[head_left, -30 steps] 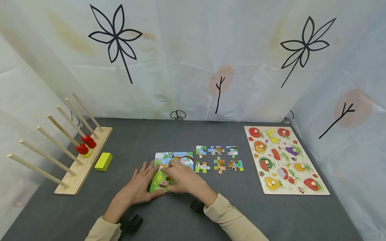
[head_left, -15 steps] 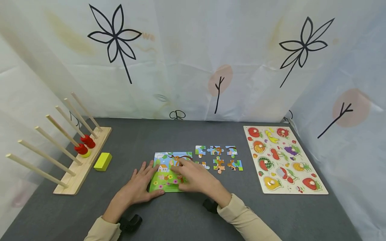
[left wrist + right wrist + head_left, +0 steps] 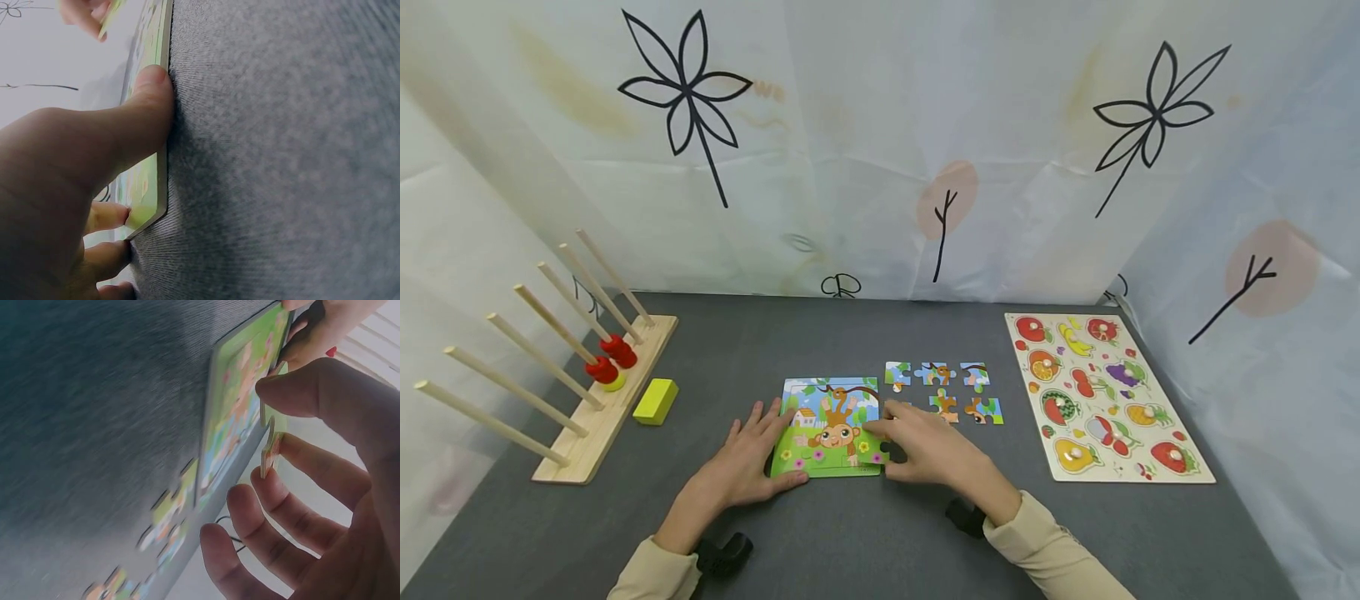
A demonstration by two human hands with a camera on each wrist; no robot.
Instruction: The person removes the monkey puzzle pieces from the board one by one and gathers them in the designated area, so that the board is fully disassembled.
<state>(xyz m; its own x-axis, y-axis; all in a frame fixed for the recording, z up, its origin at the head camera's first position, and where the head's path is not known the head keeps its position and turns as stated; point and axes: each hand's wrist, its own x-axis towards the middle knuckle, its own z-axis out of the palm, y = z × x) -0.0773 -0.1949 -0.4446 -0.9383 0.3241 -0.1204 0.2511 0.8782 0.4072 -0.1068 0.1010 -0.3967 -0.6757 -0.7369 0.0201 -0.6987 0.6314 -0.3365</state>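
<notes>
A monkey picture puzzle board [image 3: 831, 458] lies on the table in the head view. My left hand [image 3: 743, 458] rests along its left side with spread, mostly straight fingers, and the thumb [image 3: 153, 87] presses its near edge in the left wrist view. At the board's right edge, my right hand [image 3: 928, 446] pinches a small jigsaw piece [image 3: 270, 450] between thumb and fingertips, raised above the board in the right wrist view. Several loose jigsaw pieces, one with a brown figure [image 3: 943, 406], lie in two rows just beyond that hand, which covers part of the front row.
A wooden peg rack [image 3: 587, 433] with red and yellow rings stands at the left, a yellow block [image 3: 656, 402] beside it. On the right lies a fruit knob board [image 3: 1097, 400]. A printed cloth [image 3: 850, 167] hangs behind the table.
My right hand has moved rightward from over the board to its right edge, carrying the jigsaw piece and uncovering the monkey picture. The left hand has stayed in place.
</notes>
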